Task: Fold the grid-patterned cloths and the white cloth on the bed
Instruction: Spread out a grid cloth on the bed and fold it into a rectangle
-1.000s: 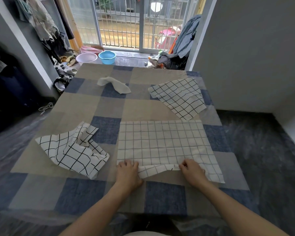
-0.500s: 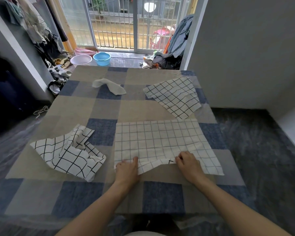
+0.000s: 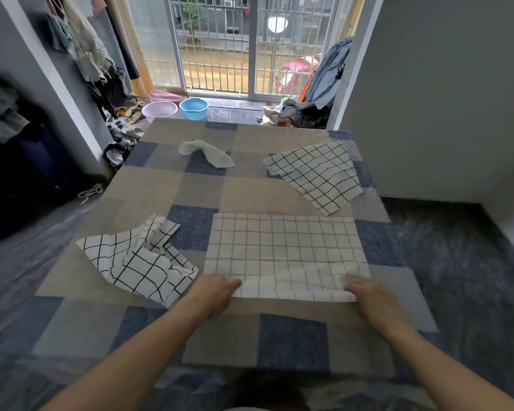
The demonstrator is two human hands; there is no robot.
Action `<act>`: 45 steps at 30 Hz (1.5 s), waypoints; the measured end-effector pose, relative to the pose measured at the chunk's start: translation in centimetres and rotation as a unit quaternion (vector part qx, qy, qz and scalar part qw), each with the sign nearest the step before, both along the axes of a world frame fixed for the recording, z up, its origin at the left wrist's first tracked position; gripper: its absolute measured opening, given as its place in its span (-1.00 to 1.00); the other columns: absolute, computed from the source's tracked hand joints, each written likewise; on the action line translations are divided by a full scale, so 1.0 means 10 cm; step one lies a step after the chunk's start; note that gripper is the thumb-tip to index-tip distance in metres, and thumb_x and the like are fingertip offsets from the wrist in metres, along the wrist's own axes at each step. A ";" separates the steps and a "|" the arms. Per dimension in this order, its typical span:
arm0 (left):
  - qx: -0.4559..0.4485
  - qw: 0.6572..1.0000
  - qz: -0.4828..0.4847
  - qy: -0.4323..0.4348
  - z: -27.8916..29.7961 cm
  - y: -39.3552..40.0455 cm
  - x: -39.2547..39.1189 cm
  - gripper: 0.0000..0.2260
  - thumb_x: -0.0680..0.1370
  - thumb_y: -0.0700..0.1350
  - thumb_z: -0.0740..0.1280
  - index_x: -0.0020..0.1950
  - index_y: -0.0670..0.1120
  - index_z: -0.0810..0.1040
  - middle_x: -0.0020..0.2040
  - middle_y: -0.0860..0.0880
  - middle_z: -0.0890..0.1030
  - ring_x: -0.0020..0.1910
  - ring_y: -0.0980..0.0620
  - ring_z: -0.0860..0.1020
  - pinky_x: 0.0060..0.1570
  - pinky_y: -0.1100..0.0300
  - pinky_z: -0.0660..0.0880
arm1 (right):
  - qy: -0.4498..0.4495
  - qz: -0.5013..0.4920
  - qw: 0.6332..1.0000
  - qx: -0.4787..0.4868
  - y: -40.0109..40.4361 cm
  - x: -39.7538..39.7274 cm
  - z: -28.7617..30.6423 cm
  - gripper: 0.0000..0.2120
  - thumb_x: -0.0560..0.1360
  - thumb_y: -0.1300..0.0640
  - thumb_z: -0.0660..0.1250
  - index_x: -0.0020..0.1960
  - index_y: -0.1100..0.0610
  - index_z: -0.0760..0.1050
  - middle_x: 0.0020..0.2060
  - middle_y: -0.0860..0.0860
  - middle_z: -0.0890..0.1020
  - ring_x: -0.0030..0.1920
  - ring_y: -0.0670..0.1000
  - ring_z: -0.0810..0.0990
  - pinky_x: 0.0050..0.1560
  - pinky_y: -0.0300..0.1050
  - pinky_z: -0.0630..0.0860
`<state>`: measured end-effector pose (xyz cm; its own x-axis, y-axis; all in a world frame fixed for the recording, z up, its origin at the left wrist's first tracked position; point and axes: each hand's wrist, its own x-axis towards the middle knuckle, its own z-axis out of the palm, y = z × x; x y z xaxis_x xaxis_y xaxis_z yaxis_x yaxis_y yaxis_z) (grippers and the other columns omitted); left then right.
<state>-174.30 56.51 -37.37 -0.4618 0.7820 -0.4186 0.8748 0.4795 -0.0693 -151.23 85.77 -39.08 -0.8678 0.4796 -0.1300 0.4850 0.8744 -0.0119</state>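
Both hands hold the near corners of the fine-grid cloth on the bed.

Left hand (image 3: 217,293) pinches the near-left corner of the fine-grid cloth (image 3: 285,250) and right hand (image 3: 368,295) has its fingers closed on the near-right corner; that cloth lies flat and square on the bed (image 3: 250,191) directly before the person, its near edge slightly lifted. Holding both corners at once would, I judge, keep the edge straight so it can be carried over to the far edge for a first fold. Just to its left lies a crumpled bold-grid cloth (image 3: 137,259), nearly touching it. Another bold-grid cloth (image 3: 315,176) lies flat beyond it to the right, and the white cloth (image 3: 207,152) sits rumpled further back, all three not yet folded.
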 end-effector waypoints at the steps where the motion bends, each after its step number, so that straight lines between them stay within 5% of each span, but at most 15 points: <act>1: -0.013 1.000 -0.005 0.003 -0.01 -0.03 -0.02 -0.59 0.57 -0.19 0.14 0.41 0.02 0.29 0.19 -0.11 0.57 0.13 -0.15 0.55 0.04 -0.04 0.53 | -0.022 -0.011 1.000 0.002 0.07 0.09 0.03 -0.67 0.41 0.23 0.33 0.11 -0.06 0.59 0.13 -0.06 0.63 0.13 0.04 0.57 0.10 -0.06 0.48; 10: -0.132 0.989 -0.041 -0.041 0.05 -0.13 0.01 -0.58 0.57 -0.23 0.15 0.42 0.03 0.36 0.35 -0.09 0.48 0.27 -0.13 0.50 0.19 -0.07 0.47 | -0.166 0.059 0.975 -0.134 0.22 0.56 0.11 -0.85 0.50 -0.07 0.26 -0.06 -0.30 0.57 -0.12 -0.27 0.64 -0.07 -0.25 0.56 0.00 -0.22 0.52; 12: -0.151 0.985 -0.048 -0.065 0.07 -0.15 0.02 -0.59 0.57 -0.23 0.14 0.40 0.02 0.38 0.35 -0.09 0.48 0.27 -0.14 0.49 0.19 -0.09 0.48 | -0.177 0.047 0.969 -0.164 0.22 0.58 0.13 -0.83 0.51 -0.06 0.26 -0.22 -0.25 0.55 -0.18 -0.20 0.66 -0.14 -0.24 0.56 -0.05 -0.24 0.51; 15: -0.156 0.983 -0.055 -0.084 0.12 -0.14 -0.03 -0.60 0.56 -0.24 0.15 0.37 0.02 0.43 0.33 -0.07 0.49 0.26 -0.12 0.49 0.18 -0.07 0.48 | -0.181 0.024 0.962 -0.202 0.22 0.60 0.18 -0.83 0.52 0.03 0.27 -0.15 -0.03 0.63 -0.16 -0.11 0.68 -0.12 -0.18 0.59 -0.06 -0.25 0.48; 20: -0.049 0.994 0.000 -0.097 0.23 -0.06 -0.23 -0.79 0.56 -0.13 0.22 0.09 0.04 0.61 0.08 -0.01 0.63 0.03 -0.04 0.60 0.00 0.07 0.55 | -0.083 -0.081 0.953 -0.279 0.38 0.63 0.19 -0.73 0.49 0.10 0.39 -0.35 -0.14 0.57 -0.40 -0.22 0.61 -0.31 -0.22 0.53 -0.22 -0.28 0.40; 25: 0.052 0.987 0.092 -0.123 0.30 0.11 -0.63 -0.87 0.52 -0.06 0.26 -0.12 -0.02 0.60 -0.19 0.06 0.59 -0.18 0.04 0.58 -0.10 0.10 0.58 | 0.039 -0.217 0.914 -0.342 0.49 0.43 0.27 -0.79 0.47 0.20 0.43 -0.35 0.08 0.57 -0.47 -0.08 0.57 -0.34 -0.05 0.51 -0.29 -0.19 0.38; 29: 0.133 0.967 0.161 -0.149 0.20 0.27 -0.91 -0.83 0.42 -0.07 0.33 -0.37 0.03 0.44 -0.36 0.10 0.52 -0.26 0.01 0.56 -0.26 0.15 0.48 | 0.130 -0.297 0.867 -0.379 0.60 0.17 0.21 -0.91 0.46 0.21 0.44 -0.22 0.16 0.63 -0.28 0.06 0.66 -0.21 0.02 0.57 -0.18 -0.11 0.43; 32: 0.161 0.945 0.227 -0.173 0.01 0.36 -1.08 -0.89 0.38 -0.04 0.40 -0.15 0.14 0.53 -0.24 0.12 0.59 -0.19 0.06 0.58 -0.14 0.09 0.58 | 0.139 -0.338 0.848 -0.383 0.65 -0.05 0.07 -0.90 0.51 0.16 0.39 -0.13 0.19 0.62 -0.21 0.09 0.67 -0.20 0.00 0.58 -0.19 -0.11 0.48; 34: 0.155 0.939 0.254 -0.170 -0.14 0.42 -1.13 -0.70 0.41 -0.02 0.41 0.12 0.12 0.52 -0.07 0.06 0.63 -0.08 0.02 0.59 -0.07 0.07 0.57 | 0.133 -0.336 0.852 -0.378 0.69 -0.18 -0.05 -0.89 0.52 0.10 0.37 -0.13 0.12 0.61 -0.23 0.06 0.68 -0.17 0.06 0.62 -0.08 0.03 0.57; 39: 0.230 0.936 0.267 -0.016 -0.35 0.61 -0.90 -0.55 0.44 -0.19 0.36 0.33 -0.03 0.42 0.27 -0.07 0.48 0.25 -0.11 0.41 0.21 -0.01 0.36 | 0.144 -0.320 0.877 -0.328 0.76 -0.42 -0.20 -0.82 0.54 0.08 0.32 -0.20 0.12 0.55 -0.31 0.04 0.61 -0.25 0.03 0.56 -0.35 -0.14 0.37; 42: 0.317 0.934 0.161 0.023 -0.46 0.72 -0.38 -0.52 0.36 -0.28 0.35 0.28 -0.05 0.44 0.37 -0.09 0.40 0.31 -0.11 0.37 0.32 0.00 0.28 | 0.154 -0.329 0.879 -0.309 0.78 -0.46 -0.23 -0.76 0.54 0.07 0.33 -0.28 0.11 0.51 -0.35 0.04 0.59 -0.28 0.04 0.55 -0.36 -0.13 0.35; 45: 0.308 0.949 0.041 -0.042 -0.64 0.85 0.16 -0.58 0.45 -0.18 0.26 0.32 0.01 0.41 0.49 -0.01 0.29 0.46 -0.05 0.27 0.43 0.00 0.15 | 0.160 -0.333 0.881 -0.296 0.76 -0.46 -0.25 -0.69 0.54 0.09 0.34 -0.37 0.07 0.41 -0.44 -0.01 0.51 -0.38 -0.03 0.46 -0.42 -0.14 0.24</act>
<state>-172.72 65.00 -43.72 -0.5169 0.8533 0.0688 0.8226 0.4729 0.3158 -155.87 93.39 -41.61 -0.4577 0.8263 -0.3282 0.7768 0.1921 -0.5998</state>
